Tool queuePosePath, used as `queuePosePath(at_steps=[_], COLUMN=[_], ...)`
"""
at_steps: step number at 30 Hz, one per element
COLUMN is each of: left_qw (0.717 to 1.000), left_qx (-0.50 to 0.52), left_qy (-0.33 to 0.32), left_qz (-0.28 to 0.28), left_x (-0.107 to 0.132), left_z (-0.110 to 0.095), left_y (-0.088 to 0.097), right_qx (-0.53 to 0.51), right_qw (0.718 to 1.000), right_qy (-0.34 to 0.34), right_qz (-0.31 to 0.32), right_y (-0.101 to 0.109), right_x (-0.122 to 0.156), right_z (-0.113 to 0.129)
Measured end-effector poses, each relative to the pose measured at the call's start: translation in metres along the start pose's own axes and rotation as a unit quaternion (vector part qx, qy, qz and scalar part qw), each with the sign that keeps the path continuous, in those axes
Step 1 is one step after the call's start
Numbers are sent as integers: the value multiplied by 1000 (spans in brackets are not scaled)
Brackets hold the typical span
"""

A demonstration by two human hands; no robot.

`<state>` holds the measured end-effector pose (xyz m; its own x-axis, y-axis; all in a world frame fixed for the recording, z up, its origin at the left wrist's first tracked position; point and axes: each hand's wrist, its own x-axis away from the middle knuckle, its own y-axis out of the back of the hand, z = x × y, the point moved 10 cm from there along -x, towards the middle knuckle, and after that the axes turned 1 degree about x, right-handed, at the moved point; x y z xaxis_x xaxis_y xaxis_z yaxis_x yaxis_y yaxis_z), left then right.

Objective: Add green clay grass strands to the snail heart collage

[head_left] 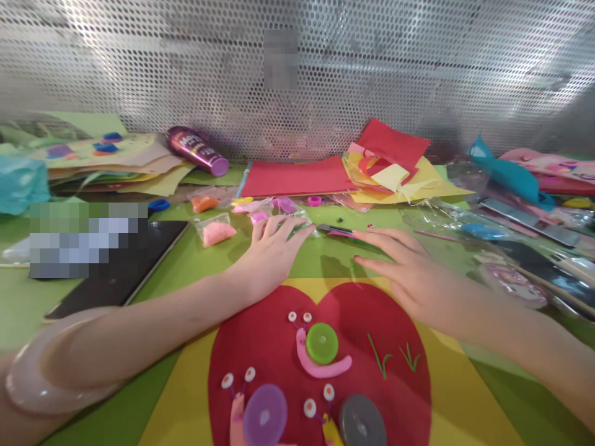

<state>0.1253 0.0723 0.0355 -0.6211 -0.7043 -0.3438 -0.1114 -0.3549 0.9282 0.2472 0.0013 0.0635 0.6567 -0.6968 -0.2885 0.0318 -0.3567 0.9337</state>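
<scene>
My left hand (272, 251) lies flat on the green table (186, 260), fingers spread, fingertips by small clear bags of pink clay (260, 214). My right hand (402, 263) reaches forward with fingers stretched out, its fingertips close to a thin dark and pink tool (339, 231). Neither hand holds anything. Below them a red paper heart (279, 337) sits on a yellow sheet (455, 396), carrying three clay snails: one with a green shell (322, 344), one purple (264, 415), one grey (362, 424). A pale bangle (32, 378) circles my left forearm.
A dark tablet (125, 266) lies at the left. A purple tube (198, 150), red sheets (297, 176) and stacked coloured papers (400, 167) line the perforated metal wall. Plastic bags, a teal shape (506, 173) and sticks crowd the right side.
</scene>
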Motion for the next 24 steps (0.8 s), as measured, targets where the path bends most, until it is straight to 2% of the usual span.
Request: queuePosePath(at_steps=[7, 15, 24], left_qw=[1000, 1000, 1000], left_qx=[0, 1, 0], left_qy=[-15, -18, -14], left_qz=[2, 4, 7], left_x=[1, 1, -1], left_z=[-4, -5, -5], left_y=[4, 3, 3], right_qx=[-7, -28, 35], right_qw=[998, 1000, 998], right_qy=[-52, -4, 15], right_qz=[-23, 14, 54], right_y=[6, -7, -23], right_x=[-8, -6, 10], right_z=[-30, -4, -6])
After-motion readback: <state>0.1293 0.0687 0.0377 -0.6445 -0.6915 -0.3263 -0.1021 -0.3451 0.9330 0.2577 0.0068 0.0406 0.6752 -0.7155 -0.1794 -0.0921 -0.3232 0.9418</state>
